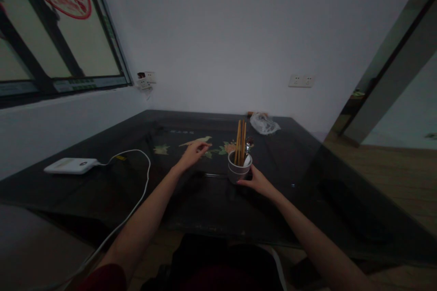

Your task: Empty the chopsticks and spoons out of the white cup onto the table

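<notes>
Your right hand [258, 182] sits on the near right side of the pale grey round cup [237, 172], with the thumb and fingers curled against its wall so the hand cradles it; the fingertips on the far side are hidden, so you cannot tell how tightly they close. The cup stands upright on the dark glass table [191, 200], roughly at the middle of the tabletop, and it holds a bundle of long tan wooden chopsticks [240, 142] standing nearly upright, with a white spoon [247, 160] leaning at the cup's right rim. Your left hand [192, 153] lies to the left of the cup and a little beyond it, well apart from it, palm down, fingers stretched forward and held close together with the tips on the glass by a pale bird motif [198, 140] printed under the surface. Far to the left of the cup rests a flat white rectangular device [70, 165], and its white cable [145, 177] loops back toward you. Beyond the cup, near the wall, lies a crumpled clear plastic bag [263, 123].
</notes>
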A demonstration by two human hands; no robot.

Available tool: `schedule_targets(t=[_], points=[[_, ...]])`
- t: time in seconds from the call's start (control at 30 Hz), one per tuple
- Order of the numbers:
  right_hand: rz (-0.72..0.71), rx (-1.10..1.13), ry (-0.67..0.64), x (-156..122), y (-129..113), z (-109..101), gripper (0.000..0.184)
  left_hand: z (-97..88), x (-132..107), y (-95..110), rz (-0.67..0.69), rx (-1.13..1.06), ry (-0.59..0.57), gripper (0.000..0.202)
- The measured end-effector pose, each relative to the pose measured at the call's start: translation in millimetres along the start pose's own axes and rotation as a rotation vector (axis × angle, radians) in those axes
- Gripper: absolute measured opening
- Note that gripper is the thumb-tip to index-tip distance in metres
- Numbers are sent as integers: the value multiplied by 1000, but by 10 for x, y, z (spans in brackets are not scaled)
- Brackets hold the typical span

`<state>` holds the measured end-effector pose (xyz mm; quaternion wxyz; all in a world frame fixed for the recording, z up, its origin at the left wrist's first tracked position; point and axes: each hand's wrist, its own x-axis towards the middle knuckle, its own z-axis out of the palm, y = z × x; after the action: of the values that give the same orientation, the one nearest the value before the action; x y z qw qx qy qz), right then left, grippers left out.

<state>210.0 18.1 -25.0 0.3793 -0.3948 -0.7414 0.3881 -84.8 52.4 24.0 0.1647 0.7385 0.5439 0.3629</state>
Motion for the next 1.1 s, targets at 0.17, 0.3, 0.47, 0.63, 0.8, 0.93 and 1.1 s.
schedule_targets(t=[0.17, 0.3, 0.47, 0.63, 0.8, 0.93, 1.1], points=[[2, 28, -3, -1, -34, -5, 81, 281, -132, 280, 63, -326, -329, 41], [7, 115, -80, -4, -86, -51, 86, 553, -245, 360, 114, -545, -424, 66], [50, 265, -249, -41, -107, -252, 82, 871, -324, 381, 115, -677, -400, 82], [97, 187, -153, -29, -73, -536, 60, 980, -368, 427, 122, -651, -321, 86], [122, 172, 103, 117, -188, -628, 42, 955, -389, 475, 85, -600, -285, 80], [143, 180, 92, 284, -295, -526, 43, 960, -388, 478, 87, -597, -282, 74], [202, 297, 12, 507, -251, -381, 43, 1002, -367, 436, 101, -614, -270, 77]])
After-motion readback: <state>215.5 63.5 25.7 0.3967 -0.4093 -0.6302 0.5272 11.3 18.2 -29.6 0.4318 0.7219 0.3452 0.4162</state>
